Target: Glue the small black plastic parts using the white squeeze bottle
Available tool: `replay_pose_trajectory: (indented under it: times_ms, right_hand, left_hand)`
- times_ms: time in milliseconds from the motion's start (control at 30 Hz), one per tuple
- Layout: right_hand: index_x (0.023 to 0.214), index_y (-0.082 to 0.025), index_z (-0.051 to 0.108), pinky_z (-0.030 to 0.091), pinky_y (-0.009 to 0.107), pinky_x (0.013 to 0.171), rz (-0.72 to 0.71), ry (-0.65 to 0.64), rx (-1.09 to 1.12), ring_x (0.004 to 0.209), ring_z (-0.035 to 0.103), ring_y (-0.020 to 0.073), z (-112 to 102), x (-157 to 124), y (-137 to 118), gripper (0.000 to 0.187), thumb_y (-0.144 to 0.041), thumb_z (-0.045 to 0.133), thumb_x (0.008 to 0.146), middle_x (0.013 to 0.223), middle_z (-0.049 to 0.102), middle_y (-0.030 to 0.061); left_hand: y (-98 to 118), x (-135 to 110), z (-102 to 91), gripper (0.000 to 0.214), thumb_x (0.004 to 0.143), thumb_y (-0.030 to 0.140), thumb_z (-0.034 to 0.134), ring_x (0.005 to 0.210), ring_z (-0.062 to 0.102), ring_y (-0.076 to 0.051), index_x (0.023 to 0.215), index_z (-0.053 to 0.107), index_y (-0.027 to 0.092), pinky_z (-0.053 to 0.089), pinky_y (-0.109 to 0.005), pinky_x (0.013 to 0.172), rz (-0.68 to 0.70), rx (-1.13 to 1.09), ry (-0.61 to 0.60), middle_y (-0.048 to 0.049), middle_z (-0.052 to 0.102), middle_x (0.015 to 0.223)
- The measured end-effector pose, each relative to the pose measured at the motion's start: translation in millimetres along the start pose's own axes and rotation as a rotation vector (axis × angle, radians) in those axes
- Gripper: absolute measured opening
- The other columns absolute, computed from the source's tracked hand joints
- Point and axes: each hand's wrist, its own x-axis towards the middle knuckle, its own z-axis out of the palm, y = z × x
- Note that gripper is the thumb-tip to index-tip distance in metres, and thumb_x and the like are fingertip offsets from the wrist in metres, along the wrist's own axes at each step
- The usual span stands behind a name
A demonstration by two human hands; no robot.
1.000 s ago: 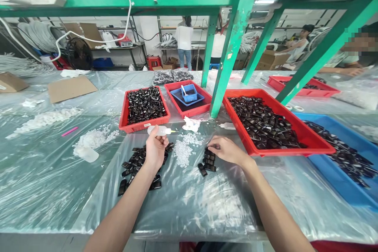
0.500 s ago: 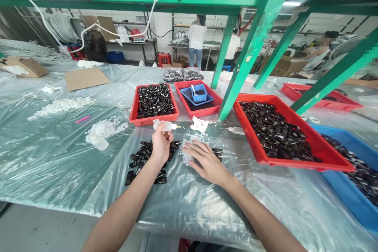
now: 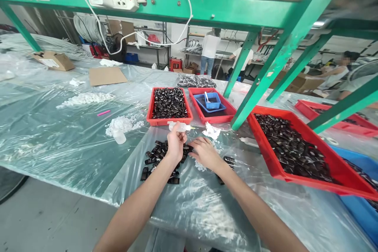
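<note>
My left hand (image 3: 176, 145) is closed around a small clear squeeze bottle (image 3: 183, 127) with a thin yellowish needle tip pointing right. Beneath and beside that hand lies a loose pile of glossy black pieces (image 3: 150, 161). My right hand (image 3: 206, 152) is at the pile's right edge, thumb and fingers closed on a small black piece (image 3: 188, 148) there; the fingertips partly hide it. White granules (image 3: 201, 166) lie partly covered under the right hand. A few more black pieces (image 3: 229, 160) lie together to the right of the right wrist.
Red trays of black pieces stand behind (image 3: 169, 121) and at right (image 3: 274, 165); another red tray (image 3: 202, 116) holds blue containers (image 3: 213, 102). A green post (image 3: 251, 90) rises between trays. Crumpled white tissue (image 3: 212, 130), another bottle (image 3: 249, 141) and white granules (image 3: 125, 125) lie around.
My right hand has moved left from over the white granules to the black pile and closed its fingers. My left hand still holds the bottle. The camera view has turned left.
</note>
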Motion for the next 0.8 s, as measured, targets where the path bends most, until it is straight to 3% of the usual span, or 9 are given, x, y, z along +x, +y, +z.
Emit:
replay_pose_trajectory:
  times_ms: [133,400,500,633,800]
  right_hand:
    - [0.103,-0.018,0.071,0.042,0.041,0.088,-0.028,0.012,-0.027,0.1,0.06,0.0279,4,5,1,0.011,-0.025,0.066,0.096,0.096,0.074,0.0099]
    - [0.1,-0.02,0.068,0.042,0.038,0.085,-0.017,0.07,0.13,0.094,0.063,0.0256,-4,-14,7,0.011,-0.027,0.059,0.099,0.093,0.075,0.0066]
    - [0.106,-0.021,0.061,0.045,0.034,0.081,0.054,0.105,0.255,0.089,0.065,0.0233,-13,-27,12,0.013,-0.025,0.05,0.1,0.094,0.073,0.0059]
    - [0.112,-0.02,0.051,0.038,0.029,0.061,0.232,0.111,0.316,0.063,0.06,0.0216,-20,-48,20,0.019,-0.024,0.037,0.1,0.071,0.062,-0.0001]
    - [0.093,-0.023,0.05,0.031,0.028,0.059,0.309,0.077,0.358,0.053,0.051,0.0188,-19,-66,21,0.023,-0.03,0.031,0.103,0.057,0.048,-0.0044]
  left_hand:
    - [2,2,-0.3,0.038,0.072,0.044,0.081,0.046,0.039,-0.006,0.07,0.054,0.017,0.031,-0.019,0.043,0.003,-0.007,0.009,0.0052,0.046,0.055]
    - [3,3,1.0,0.039,0.074,0.047,0.079,0.044,0.037,-0.005,0.069,0.054,0.018,0.029,-0.019,0.043,-0.02,0.004,0.008,0.0056,0.044,0.054]
    - [1,2,0.9,0.038,0.073,0.044,0.081,0.044,0.038,-0.005,0.07,0.054,0.018,0.03,-0.019,0.043,-0.009,0.004,0.009,0.0055,0.046,0.055]
    - [-2,1,-0.5,0.034,0.071,0.039,0.082,0.045,0.039,-0.006,0.071,0.055,0.018,0.031,-0.019,0.043,-0.002,0.009,-0.001,0.0052,0.047,0.056]
    - [-3,0,-1.4,0.032,0.073,0.038,0.08,0.046,0.04,-0.006,0.072,0.055,0.018,0.031,-0.019,0.043,-0.007,0.024,-0.012,0.0052,0.048,0.057]
